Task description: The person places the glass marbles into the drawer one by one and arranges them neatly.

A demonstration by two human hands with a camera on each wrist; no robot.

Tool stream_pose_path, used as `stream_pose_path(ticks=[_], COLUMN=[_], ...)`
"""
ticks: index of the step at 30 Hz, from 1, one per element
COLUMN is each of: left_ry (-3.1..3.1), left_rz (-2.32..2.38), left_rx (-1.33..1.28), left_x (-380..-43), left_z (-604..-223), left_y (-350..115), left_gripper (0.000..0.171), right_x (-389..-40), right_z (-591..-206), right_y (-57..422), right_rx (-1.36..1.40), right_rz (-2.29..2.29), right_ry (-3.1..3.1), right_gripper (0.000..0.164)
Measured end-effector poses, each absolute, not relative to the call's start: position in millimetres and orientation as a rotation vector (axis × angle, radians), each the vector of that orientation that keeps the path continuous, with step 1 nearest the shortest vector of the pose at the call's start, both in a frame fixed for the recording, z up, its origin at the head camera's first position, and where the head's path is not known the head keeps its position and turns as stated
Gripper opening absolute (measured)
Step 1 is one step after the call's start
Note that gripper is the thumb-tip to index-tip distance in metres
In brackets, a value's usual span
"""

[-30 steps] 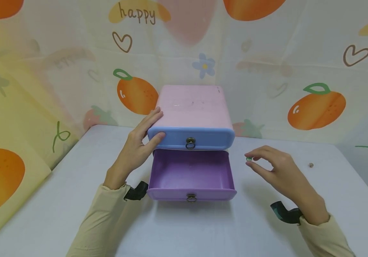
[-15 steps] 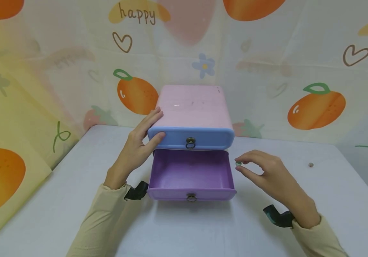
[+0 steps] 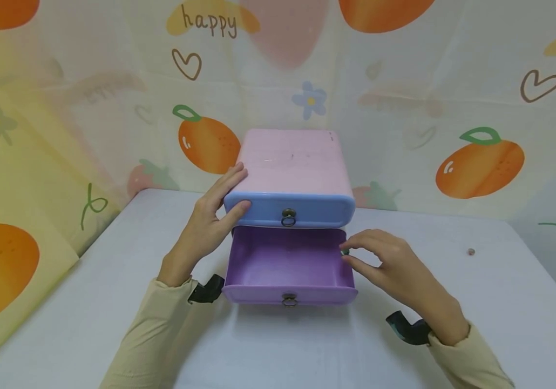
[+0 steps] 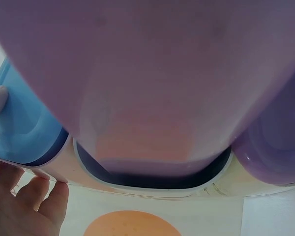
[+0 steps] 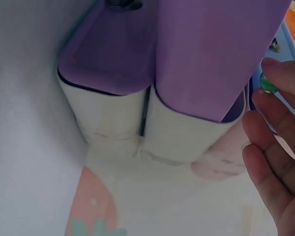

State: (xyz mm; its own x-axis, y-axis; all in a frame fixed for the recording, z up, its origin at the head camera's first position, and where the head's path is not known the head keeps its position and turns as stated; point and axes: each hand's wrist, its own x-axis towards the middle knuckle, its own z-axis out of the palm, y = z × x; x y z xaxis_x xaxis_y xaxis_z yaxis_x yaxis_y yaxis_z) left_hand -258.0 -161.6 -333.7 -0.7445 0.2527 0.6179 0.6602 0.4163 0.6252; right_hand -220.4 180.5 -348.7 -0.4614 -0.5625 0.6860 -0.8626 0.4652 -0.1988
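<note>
My right hand (image 3: 394,265) pinches a small green glass marble (image 5: 268,83) between thumb and index finger, with the other fingers loosely bent. In the head view it overlaps the right wall of a purple drawer (image 3: 258,294), which is pulled out with a bare inside. Above that drawer is a blue drawer front (image 3: 321,209), closed, under the pink top (image 3: 290,162) of the small cabinet. My left hand (image 3: 197,221) rests against the cabinet's left side, fingers stretched along it and thumb on the blue front.
On the white table (image 3: 453,302), to the right, lies another small round brownish thing (image 3: 471,252). Below the pulled-out drawer the right wrist view shows a closed purple drawer (image 5: 105,61). A fruit-patterned cloth (image 3: 394,81) hangs behind the cabinet.
My right hand has moved left with the green marble, from beside the cabinet to the right wall of the pulled-out drawer. My left hand has stayed on the cabinet.
</note>
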Motion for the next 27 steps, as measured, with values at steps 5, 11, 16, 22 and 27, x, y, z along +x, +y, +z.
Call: stream_pose_path(ticks=[5, 11, 16, 22, 27], left_ry=[-2.244, -2.241, -2.247, -2.252, -2.254], left_rz=[-1.272, -1.262, -1.261, -1.266, -1.278], left_rx=[-0.773, -0.773, -0.768, -0.762, -0.759], left_x=[-258.1, -258.5, -258.3, -257.8, -257.4], left_z=[-334.1, -334.1, -333.9, -333.4, -332.9], left_y=[-162.5, -162.6, -162.2, -162.3, -162.3], left_gripper=[0.057, 0.057, 0.057, 0.057, 0.056], right_x=[-225.6, -231.3, -233.7, -235.2, -235.9], right_z=[-346.9, -346.7, -345.2, -341.9, -340.1], right_y=[172.0, 161.7, 154.7, 147.8, 142.8], right_rx=[1.210, 1.246, 1.261, 1.245, 1.254], right_rz=[0.675, 0.657, 0.664, 0.610, 0.565], right_ry=[-2.190, -2.197, -2.249, -2.366, -2.447], right_gripper=[0.036, 0.031, 0.025, 0.019, 0.016])
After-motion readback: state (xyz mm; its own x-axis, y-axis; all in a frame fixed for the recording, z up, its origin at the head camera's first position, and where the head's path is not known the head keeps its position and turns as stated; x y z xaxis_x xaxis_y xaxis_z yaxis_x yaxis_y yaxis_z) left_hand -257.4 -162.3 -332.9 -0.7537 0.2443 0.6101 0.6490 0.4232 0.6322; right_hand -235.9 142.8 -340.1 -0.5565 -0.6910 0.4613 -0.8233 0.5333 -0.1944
